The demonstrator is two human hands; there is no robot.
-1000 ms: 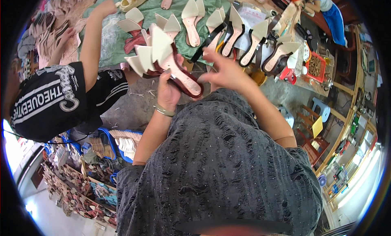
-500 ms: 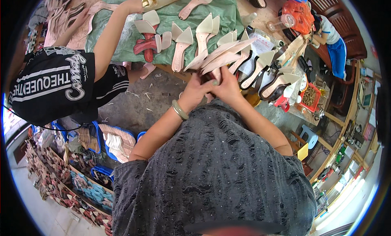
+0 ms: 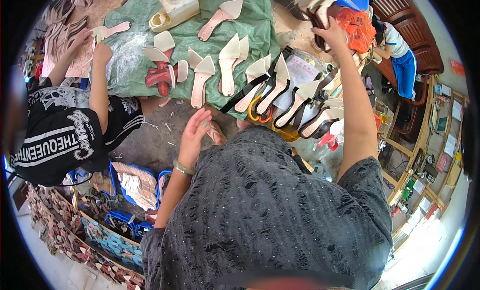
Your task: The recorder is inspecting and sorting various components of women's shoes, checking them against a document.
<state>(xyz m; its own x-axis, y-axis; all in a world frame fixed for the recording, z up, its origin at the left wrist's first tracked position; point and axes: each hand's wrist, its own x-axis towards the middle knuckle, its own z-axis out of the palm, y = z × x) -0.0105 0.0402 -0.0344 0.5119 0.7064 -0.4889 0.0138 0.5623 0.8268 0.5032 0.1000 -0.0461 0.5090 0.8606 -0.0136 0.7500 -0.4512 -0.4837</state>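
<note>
Left: just freed, the left hand (image 3: 192,134) hangs empty, fingers loosely extended, near the desk (image 3: 285,26) | Far right: the right hand (image 3: 334,37), fingers wrapped round the sole bundle (image 3: 322,7), now carries it alone, one-handed

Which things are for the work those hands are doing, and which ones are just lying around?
Seem part of the work:
held soles, in the right hand
pointed soles, on the green sheet
black-edged soles, beside them

Probably just lying about:
orange bag
paper
jug, on its side
</note>
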